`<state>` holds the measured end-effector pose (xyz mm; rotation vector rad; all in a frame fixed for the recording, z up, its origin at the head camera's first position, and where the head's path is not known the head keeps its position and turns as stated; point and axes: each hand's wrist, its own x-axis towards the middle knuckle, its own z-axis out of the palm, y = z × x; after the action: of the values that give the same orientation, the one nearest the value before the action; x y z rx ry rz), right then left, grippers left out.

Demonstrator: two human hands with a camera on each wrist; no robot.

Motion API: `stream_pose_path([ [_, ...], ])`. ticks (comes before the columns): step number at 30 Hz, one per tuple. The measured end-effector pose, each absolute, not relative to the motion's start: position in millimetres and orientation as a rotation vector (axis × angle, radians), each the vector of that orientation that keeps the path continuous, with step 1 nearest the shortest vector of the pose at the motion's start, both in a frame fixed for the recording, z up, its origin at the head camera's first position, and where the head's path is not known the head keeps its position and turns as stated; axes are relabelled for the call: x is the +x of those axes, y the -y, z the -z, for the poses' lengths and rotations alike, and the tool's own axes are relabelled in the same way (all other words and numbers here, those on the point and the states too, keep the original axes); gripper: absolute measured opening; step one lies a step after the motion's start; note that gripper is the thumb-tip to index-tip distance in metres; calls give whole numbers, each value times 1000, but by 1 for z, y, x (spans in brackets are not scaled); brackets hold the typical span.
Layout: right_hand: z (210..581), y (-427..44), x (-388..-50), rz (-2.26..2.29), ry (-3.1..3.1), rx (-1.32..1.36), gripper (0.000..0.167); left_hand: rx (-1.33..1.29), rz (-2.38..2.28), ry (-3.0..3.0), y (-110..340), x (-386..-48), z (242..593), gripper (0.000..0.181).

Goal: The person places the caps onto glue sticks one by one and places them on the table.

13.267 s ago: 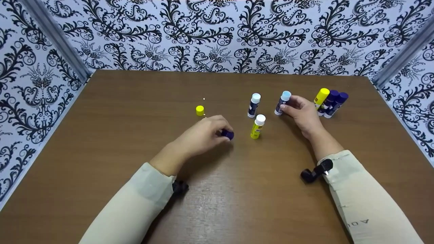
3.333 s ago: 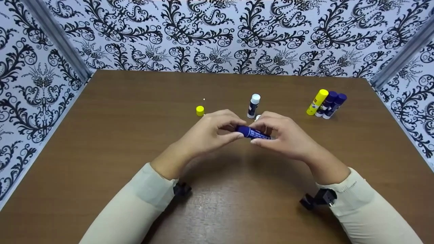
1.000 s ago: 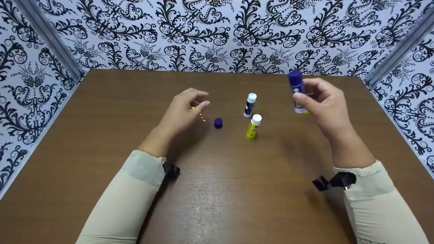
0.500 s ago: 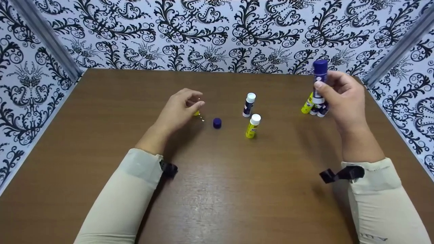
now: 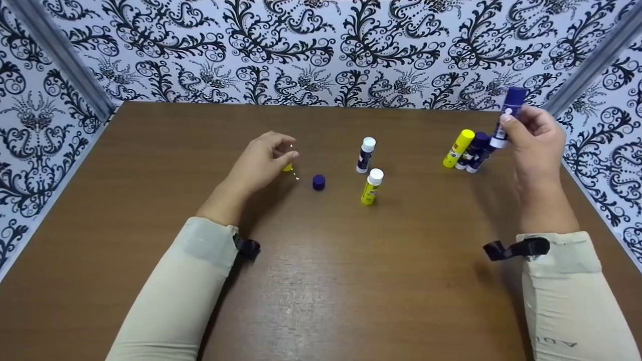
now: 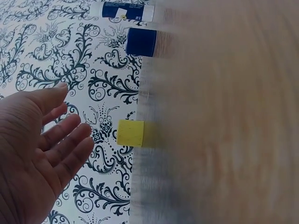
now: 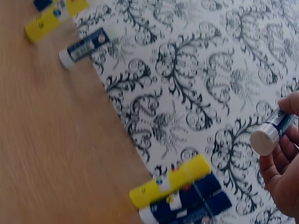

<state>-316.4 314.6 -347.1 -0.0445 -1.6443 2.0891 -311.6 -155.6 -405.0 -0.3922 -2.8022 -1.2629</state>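
My right hand [image 5: 539,145] pinches a purple-capped glue stick [image 5: 507,118] between thumb and fingers, raised just right of the standing capped glue sticks in the head view. In the right wrist view its white base [image 7: 265,141] points toward the camera. My left hand [image 5: 261,163] hovers with loosely bent fingers and holds nothing. Partly behind its fingertips is a small yellow cap [image 5: 287,168]; the left wrist view shows that cap [image 6: 131,133] apart from the hand. To its right stands a loose purple cap [image 5: 318,182].
Two glue sticks with white tops stand mid-table, one dark blue [image 5: 364,159] and one yellow [image 5: 370,193]. A capped yellow glue stick [image 5: 457,150] and two purple-capped ones [image 5: 477,145] stand close together at right. White crumbs [image 5: 296,176] lie near the yellow cap. Patterned walls border the table [image 5: 321,281].
Earlier the right hand gripped an uncapped glue stick; both hands then held it with a purple cap on. The left hand let go and moved left; the right carried the stick up and right.
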Motion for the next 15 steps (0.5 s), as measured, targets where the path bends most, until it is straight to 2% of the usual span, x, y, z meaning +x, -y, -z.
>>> stream_pose_path([
  [15, 378, -350, -331, -1983, 1662, -234, 14, -427, 1178, 2880, 155, -318, 408, 42],
])
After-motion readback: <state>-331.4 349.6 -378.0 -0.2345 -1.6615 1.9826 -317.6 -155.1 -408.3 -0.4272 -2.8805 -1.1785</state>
